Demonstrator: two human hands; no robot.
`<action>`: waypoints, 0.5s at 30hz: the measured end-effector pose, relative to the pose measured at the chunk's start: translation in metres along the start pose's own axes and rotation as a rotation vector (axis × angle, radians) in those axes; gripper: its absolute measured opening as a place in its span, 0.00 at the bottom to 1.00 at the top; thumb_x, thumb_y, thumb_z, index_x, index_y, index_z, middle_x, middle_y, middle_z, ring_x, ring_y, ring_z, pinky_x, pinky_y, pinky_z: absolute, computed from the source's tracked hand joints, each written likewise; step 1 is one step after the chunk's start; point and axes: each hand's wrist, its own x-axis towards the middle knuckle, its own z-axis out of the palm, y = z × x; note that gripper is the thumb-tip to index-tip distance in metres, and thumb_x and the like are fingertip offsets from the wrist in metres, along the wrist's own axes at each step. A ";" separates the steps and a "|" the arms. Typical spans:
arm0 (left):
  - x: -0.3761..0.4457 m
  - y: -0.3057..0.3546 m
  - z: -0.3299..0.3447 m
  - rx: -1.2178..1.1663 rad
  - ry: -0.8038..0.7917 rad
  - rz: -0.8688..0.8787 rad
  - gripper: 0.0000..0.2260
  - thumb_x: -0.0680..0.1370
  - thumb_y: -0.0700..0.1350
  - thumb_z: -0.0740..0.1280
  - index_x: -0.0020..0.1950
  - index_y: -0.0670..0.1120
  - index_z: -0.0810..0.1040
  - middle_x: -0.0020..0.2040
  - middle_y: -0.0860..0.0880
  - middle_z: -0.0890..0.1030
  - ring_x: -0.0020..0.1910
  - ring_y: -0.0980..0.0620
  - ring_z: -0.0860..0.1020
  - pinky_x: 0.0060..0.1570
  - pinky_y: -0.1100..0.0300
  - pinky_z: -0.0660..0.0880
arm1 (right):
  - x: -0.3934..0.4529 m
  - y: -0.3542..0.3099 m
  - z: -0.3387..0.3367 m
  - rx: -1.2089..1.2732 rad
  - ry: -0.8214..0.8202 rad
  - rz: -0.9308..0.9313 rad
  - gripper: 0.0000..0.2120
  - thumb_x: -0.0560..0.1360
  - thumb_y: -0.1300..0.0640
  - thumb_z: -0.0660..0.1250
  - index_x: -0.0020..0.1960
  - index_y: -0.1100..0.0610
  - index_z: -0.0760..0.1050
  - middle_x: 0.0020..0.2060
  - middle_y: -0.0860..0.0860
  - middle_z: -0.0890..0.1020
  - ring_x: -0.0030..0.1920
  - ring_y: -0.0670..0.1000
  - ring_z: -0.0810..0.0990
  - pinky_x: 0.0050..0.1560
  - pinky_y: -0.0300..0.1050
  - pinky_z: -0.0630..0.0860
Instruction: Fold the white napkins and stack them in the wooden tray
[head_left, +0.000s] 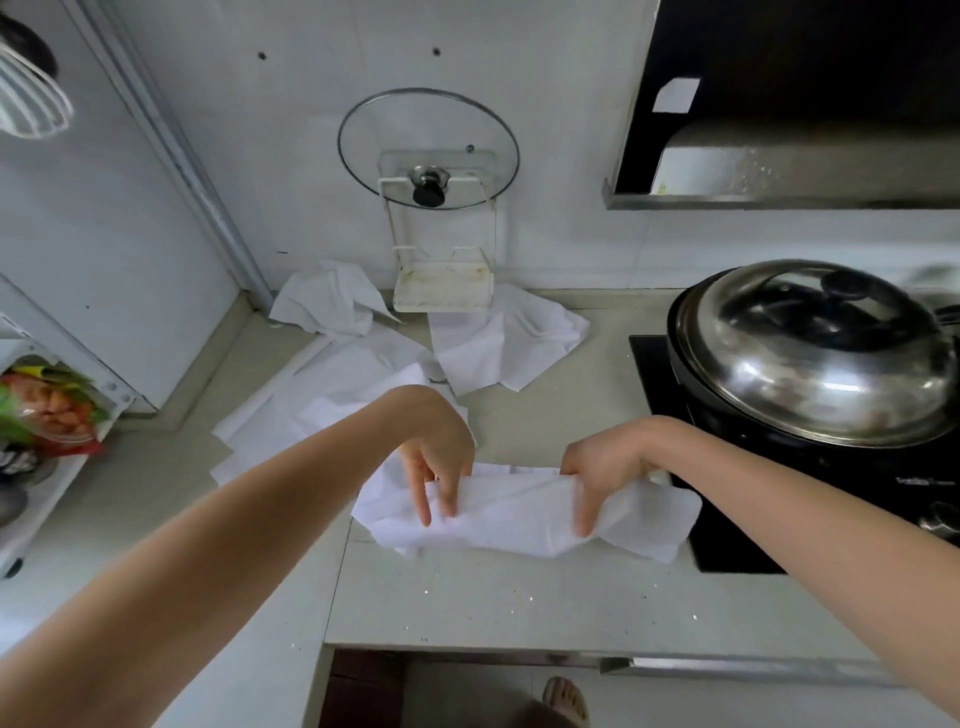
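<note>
Evidently both hands are working one white napkin (524, 519) spread on the worktop (493, 597) just left of the black hob (727, 551), low and close, likely so a fold can be laid flat. The left hand (431, 457) is pinching a raised fold, fingers (422, 499) pointing down and curled into the cloth; the right hand (605, 467) is gripping the far edge likewise, each grip nearly closed on fabric. Unfolded napkins (332, 405) are lying behind, near the lid rack (441, 291). No wooden tray is showing.

Plain white napkin (524, 512), steel-grey lid (810, 348)
</note>
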 end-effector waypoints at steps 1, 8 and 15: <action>0.004 0.000 -0.001 0.029 0.035 -0.004 0.09 0.77 0.42 0.68 0.40 0.47 0.70 0.32 0.54 0.70 0.33 0.57 0.83 0.39 0.63 0.68 | 0.002 -0.002 -0.003 -0.048 -0.024 0.056 0.13 0.66 0.53 0.76 0.48 0.55 0.79 0.42 0.51 0.82 0.44 0.54 0.82 0.44 0.46 0.79; -0.020 0.000 -0.049 0.181 1.386 -0.067 0.12 0.76 0.30 0.57 0.56 0.40 0.74 0.51 0.41 0.79 0.50 0.41 0.78 0.40 0.54 0.70 | -0.010 -0.002 -0.080 -0.396 1.186 0.220 0.14 0.70 0.72 0.59 0.52 0.60 0.72 0.43 0.57 0.79 0.39 0.58 0.77 0.36 0.45 0.65; -0.013 -0.017 -0.023 0.441 1.422 -0.116 0.12 0.77 0.33 0.56 0.58 0.40 0.73 0.53 0.44 0.79 0.59 0.43 0.74 0.44 0.52 0.73 | -0.014 0.014 -0.064 -0.631 1.249 0.073 0.20 0.73 0.68 0.58 0.64 0.60 0.69 0.57 0.57 0.77 0.45 0.59 0.81 0.37 0.47 0.67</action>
